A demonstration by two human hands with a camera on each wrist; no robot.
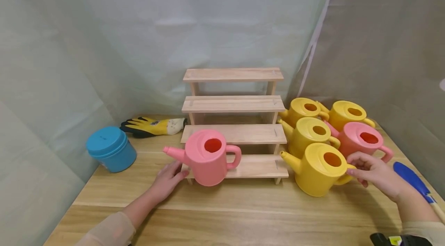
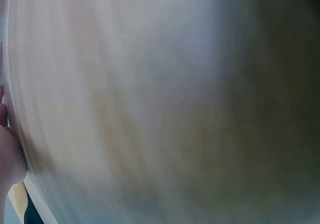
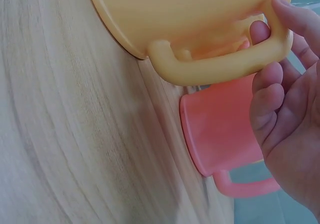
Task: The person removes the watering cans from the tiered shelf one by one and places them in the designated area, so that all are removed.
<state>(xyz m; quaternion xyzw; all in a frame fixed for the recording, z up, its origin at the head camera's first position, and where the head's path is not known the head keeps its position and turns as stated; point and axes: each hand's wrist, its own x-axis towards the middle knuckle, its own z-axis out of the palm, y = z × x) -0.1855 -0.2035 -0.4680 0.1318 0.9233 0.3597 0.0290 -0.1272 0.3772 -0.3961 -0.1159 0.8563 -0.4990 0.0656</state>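
Note:
In the head view my right hand (image 1: 375, 172) is at the handle of the nearest yellow watering can (image 1: 314, 172). The right wrist view shows the thumb on top of that handle (image 3: 215, 71) and a finger through its loop. This can stands upright on the table. My left hand (image 1: 167, 182) rests low at the left end of a stepped wooden stand (image 1: 257, 167), its thumb by the lowest step; whether it touches the stand I cannot tell. A pink watering can (image 1: 208, 165) sits on that lowest step, spout to the left. The left wrist view is mostly blurred tabletop.
Several more yellow watering cans (image 1: 306, 138) and a second pink one (image 1: 361, 139) crowd the stand's right side. A blue shovel (image 1: 411, 180) lies at the far right. On the left are a lidded blue tub (image 1: 111, 149) and a yellow-and-black glove (image 1: 153, 126).

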